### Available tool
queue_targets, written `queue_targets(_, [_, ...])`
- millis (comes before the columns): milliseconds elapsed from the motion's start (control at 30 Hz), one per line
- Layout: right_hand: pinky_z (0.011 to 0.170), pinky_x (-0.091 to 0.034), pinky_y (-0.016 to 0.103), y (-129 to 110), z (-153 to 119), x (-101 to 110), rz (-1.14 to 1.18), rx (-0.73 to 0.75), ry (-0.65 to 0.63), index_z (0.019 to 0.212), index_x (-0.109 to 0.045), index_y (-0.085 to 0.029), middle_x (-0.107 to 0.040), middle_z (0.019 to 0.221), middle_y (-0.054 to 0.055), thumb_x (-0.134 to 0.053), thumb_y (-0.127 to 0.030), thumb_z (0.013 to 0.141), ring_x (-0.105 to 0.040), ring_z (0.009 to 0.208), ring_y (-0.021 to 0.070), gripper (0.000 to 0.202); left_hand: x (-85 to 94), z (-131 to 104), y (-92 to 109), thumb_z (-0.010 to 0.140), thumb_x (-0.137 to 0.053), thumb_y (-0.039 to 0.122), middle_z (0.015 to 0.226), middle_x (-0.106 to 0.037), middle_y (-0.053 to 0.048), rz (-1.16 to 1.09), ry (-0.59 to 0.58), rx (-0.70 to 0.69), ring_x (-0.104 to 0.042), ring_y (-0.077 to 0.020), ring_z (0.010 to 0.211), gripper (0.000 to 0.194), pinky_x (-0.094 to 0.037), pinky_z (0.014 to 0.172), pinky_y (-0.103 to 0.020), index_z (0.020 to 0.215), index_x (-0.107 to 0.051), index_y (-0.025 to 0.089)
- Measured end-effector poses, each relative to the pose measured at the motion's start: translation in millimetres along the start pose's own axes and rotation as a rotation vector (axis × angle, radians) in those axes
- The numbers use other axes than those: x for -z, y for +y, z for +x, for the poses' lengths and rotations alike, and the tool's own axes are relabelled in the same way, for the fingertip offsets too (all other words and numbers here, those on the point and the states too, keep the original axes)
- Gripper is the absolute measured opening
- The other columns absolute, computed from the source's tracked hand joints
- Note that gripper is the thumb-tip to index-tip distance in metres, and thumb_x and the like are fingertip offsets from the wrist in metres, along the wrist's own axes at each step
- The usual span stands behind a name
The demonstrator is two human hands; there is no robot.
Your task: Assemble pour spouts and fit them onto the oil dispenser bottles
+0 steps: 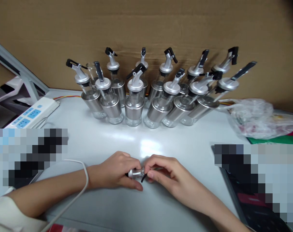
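My left hand (123,169) is wrapped round a silver pourer top (136,173), which lies on its side just above the grey-white table (107,206). At the pourer's right end, my right hand (162,172) pinches its tip with thumb and fingers. A short black piece (143,178) hangs down between the two hands. Behind them stand several glass bottles with steel sleeves, among them a front one (134,111), topped with silver pourers (135,84) that have black flip caps.
At the left lie a white power strip (32,112) and a white cable (85,170) crossing over my left forearm. Crumpled clear plastic bags (255,117) lie at the right, above a dark mat (248,193). Brown cardboard (146,25) stands behind the bottles.
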State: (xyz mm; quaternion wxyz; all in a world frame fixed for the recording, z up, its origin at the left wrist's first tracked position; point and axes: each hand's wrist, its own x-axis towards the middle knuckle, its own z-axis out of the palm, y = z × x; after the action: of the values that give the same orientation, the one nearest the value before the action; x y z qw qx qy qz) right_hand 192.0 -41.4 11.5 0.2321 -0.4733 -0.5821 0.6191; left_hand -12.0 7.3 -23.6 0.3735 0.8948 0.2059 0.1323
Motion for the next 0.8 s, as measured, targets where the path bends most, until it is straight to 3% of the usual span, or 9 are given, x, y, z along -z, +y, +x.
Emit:
queue_targets(367, [0.065, -0.045, 0.023, 2.8, -0.3, -0.3, 0.057, -0.004, 0.012, 0.082, -0.062, -0.019, -0.062, 0.076, 0.0, -0.053, -0.024, 0.086, -0.057, 0.07, 0.0115, 0.012, -1.2, -1.6, -2.2, 0.084, -0.025, 0.073, 0.057, -0.054, 0.003, -0.013, -0.001, 0.009, -0.045, -0.0103, 0.052, 0.062, -0.033, 0.057, -0.022, 0.076, -0.051, 0.018])
queue_targets(467, [0.066, -0.046, 0.022, 2.7, 0.7, -0.9, 0.144, -0.02, 0.043, 0.083, -0.06, -0.02, -0.066, 0.078, 0.0, -0.059, -0.024, 0.083, -0.061, 0.072, 0.0113, 0.004, -1.2, -0.7, -1.7, 0.085, -0.024, 0.072, 0.059, -0.056, 0.002, -0.036, 0.013, 0.0, -0.046, -0.0101, 0.053, 0.061, -0.033, 0.057, -0.022, 0.075, -0.051, 0.018])
queue_targets(633, [0.075, -0.048, 0.025, 0.9, 3.4, -2.7, 0.335, -0.138, 0.093, 0.091, -0.057, -0.021, -0.072, 0.085, 0.001, -0.07, -0.027, 0.074, -0.067, 0.08, 0.0138, 0.022, -0.2, 0.1, -0.2, 0.086, -0.025, 0.071, 0.059, -0.056, 0.002, -0.037, 0.035, -0.02, -0.046, -0.0106, 0.053, 0.06, -0.033, 0.056, -0.022, 0.076, -0.051, 0.018])
queue_targets(800, [0.069, -0.047, 0.026, 0.5, 6.3, -3.5, 0.331, -0.192, 0.128, 0.077, -0.067, -0.017, -0.069, 0.071, 0.0, -0.075, -0.028, 0.065, -0.062, 0.068, 0.0123, 0.018, 0.4, -1.5, -1.1, 0.086, -0.028, 0.07, 0.058, -0.054, 0.003, -0.049, 0.042, -0.028, -0.045, -0.0103, 0.052, 0.058, -0.032, 0.056, -0.022, 0.075, -0.05, 0.018])
